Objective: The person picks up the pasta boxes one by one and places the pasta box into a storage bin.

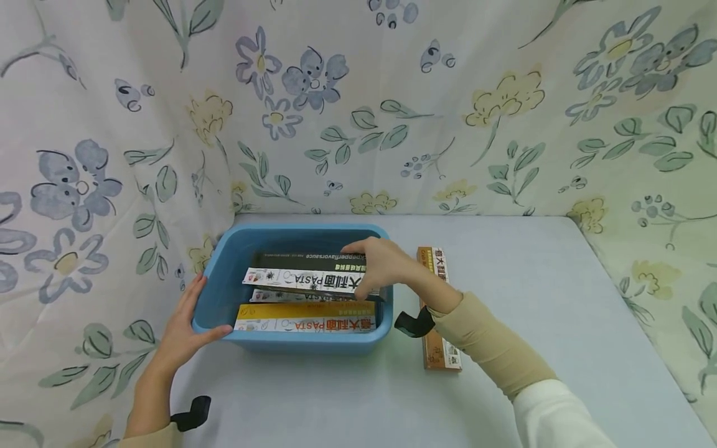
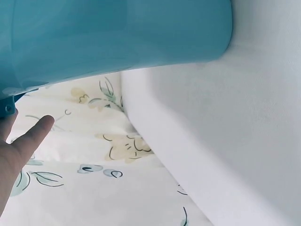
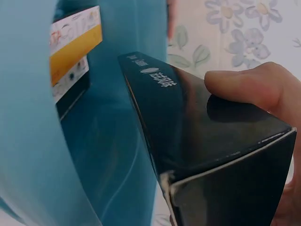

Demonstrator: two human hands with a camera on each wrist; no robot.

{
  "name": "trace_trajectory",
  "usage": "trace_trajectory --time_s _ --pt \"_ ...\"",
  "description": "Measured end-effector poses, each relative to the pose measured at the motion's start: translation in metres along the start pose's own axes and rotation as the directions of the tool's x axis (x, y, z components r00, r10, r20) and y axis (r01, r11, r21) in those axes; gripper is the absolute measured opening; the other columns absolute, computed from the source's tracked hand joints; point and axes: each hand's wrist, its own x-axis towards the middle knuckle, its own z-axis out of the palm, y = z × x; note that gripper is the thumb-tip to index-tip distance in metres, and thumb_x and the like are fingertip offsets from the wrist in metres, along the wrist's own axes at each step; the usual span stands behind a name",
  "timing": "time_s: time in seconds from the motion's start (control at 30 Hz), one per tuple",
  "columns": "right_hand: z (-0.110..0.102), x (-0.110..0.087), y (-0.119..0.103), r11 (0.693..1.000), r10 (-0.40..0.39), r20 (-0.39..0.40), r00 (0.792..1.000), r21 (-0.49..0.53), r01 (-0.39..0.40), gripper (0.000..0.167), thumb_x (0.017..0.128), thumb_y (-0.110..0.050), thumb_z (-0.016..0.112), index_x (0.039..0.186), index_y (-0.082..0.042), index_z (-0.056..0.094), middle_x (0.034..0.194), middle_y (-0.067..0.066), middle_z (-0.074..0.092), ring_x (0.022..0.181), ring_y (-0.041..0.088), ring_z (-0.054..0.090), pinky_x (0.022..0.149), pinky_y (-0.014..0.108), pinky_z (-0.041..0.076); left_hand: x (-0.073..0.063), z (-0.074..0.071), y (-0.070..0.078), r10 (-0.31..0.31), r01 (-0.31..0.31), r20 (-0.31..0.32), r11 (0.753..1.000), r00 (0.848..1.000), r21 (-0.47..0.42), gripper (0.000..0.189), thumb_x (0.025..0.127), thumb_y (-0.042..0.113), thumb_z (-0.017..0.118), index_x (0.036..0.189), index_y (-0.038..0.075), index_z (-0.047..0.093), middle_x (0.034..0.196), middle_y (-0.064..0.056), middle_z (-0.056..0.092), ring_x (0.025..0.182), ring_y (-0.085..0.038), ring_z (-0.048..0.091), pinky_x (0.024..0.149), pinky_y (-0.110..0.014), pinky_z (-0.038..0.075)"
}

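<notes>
My right hand point(image 1: 386, 264) pinches the right end of a black-and-white pasta box point(image 1: 302, 279), thumb on one side and fingers on the other. In the right wrist view the box point(image 3: 188, 127) shows its black face and end flap, tilted over the inside of the blue bin point(image 3: 117, 141). My left hand point(image 1: 182, 323) rests on the left front corner of the blue bin point(image 1: 313, 336), fingers along the left rim and thumb on the front rim. Inside the bin lie a yellow-and-white pasta box point(image 1: 305, 309) and another dark-and-white pasta box point(image 1: 280, 296), partly covered by the held one.
An orange-brown and white pasta box point(image 1: 434, 348) lies lengthwise on the white table point(image 1: 532, 280), right of the bin and partly under my right forearm. A floral curtain point(image 1: 358, 93) hangs behind the table and along its left side.
</notes>
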Motion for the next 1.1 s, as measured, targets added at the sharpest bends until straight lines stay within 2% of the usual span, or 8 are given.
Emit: trace_trajectory --time_s 0.2,0.27,0.33,0.4,0.6,0.73,0.93,1.1 --pt "-0.006 0.014 -0.005 0.996 0.050 -0.006 0.999 -0.077 -0.050 0.082 0.061 -0.010 0.083 0.138 -0.004 0.054 0.126 0.012 0.063 0.065 0.014 0.046 0.056 0.025 0.039 0.001 0.000 0.001 0.004 -0.004 0.005 1.000 1.000 -0.001 0.108 0.070 0.020 0.080 0.156 0.008 0.015 0.160 -0.023 0.008 0.136 -0.058 0.017 0.091 -0.082 0.024" --pt "-0.007 0.019 -0.006 0.994 0.068 0.001 0.998 -0.082 -0.068 0.083 0.061 -0.009 0.082 0.139 -0.006 0.053 0.127 0.011 0.063 0.056 0.012 0.039 0.053 0.025 0.035 0.001 0.000 0.002 0.004 -0.004 0.006 1.000 1.000 -0.007 0.108 0.070 0.019 0.080 0.156 0.008 0.015 0.160 -0.023 0.008 0.135 -0.058 0.018 0.091 -0.082 0.024" --pt "-0.009 0.026 -0.009 0.994 0.073 0.026 0.997 -0.088 -0.070 0.084 0.061 -0.009 0.081 0.140 -0.007 0.053 0.116 0.010 0.068 0.050 0.011 0.034 0.051 0.025 0.032 0.001 0.000 0.002 0.001 -0.001 0.006 1.000 1.000 -0.011 0.107 0.071 0.019 0.079 0.156 0.008 0.015 0.160 -0.023 0.008 0.135 -0.058 0.017 0.091 -0.082 0.024" --pt "-0.010 0.033 -0.011 0.992 0.071 0.042 0.997 -0.111 -0.066 0.084 0.061 -0.011 0.082 0.139 -0.008 0.053 0.114 0.009 0.069 0.052 0.010 0.037 0.052 0.024 0.034 0.000 -0.001 0.001 -0.002 0.002 0.005 1.000 1.000 -0.012 0.107 0.071 0.019 0.079 0.156 0.008 0.015 0.160 -0.022 0.008 0.136 -0.058 0.017 0.091 -0.082 0.023" --pt "-0.012 0.056 -0.016 0.981 0.091 0.088 0.992 -0.180 -0.074 0.080 0.061 -0.014 0.083 0.136 -0.010 0.057 0.133 0.006 0.060 0.072 0.014 0.046 0.060 0.025 0.038 0.000 0.000 0.001 0.001 -0.001 -0.001 1.000 1.000 -0.005 0.107 0.071 0.020 0.080 0.156 0.008 0.016 0.160 -0.022 0.008 0.137 -0.057 0.015 0.092 -0.082 0.022" --pt "-0.012 0.070 -0.019 0.983 0.107 0.130 0.986 -0.164 -0.085 0.077 0.063 -0.013 0.082 0.136 -0.009 0.057 0.122 0.011 0.065 0.059 0.014 0.035 0.053 0.026 0.032 0.002 0.001 0.001 0.007 -0.007 -0.002 1.000 1.000 -0.008 0.107 0.071 0.020 0.080 0.156 0.007 0.016 0.160 -0.022 0.008 0.137 -0.057 0.015 0.092 -0.082 0.022" --pt "-0.006 0.085 -0.025 0.970 0.131 0.151 0.980 -0.226 -0.095 0.074 0.066 -0.011 0.082 0.135 -0.010 0.058 0.128 0.005 0.062 0.053 0.010 0.029 0.051 0.025 0.031 0.002 0.000 -0.001 0.007 -0.007 0.004 1.000 1.000 -0.021 0.107 0.071 0.021 0.080 0.156 0.009 0.015 0.160 -0.021 0.007 0.137 -0.057 0.014 0.092 -0.082 0.021" --pt "0.005 0.086 -0.025 0.968 0.163 0.194 0.967 -0.220 -0.119 0.076 0.068 -0.014 0.083 0.138 -0.009 0.055 0.107 0.007 0.072 0.047 0.009 0.021 0.049 0.025 0.028 0.001 -0.001 0.000 0.005 -0.005 0.009 1.000 1.000 -0.010 0.108 0.071 0.022 0.080 0.156 0.009 0.015 0.160 -0.022 0.007 0.137 -0.057 0.014 0.092 -0.082 0.021"
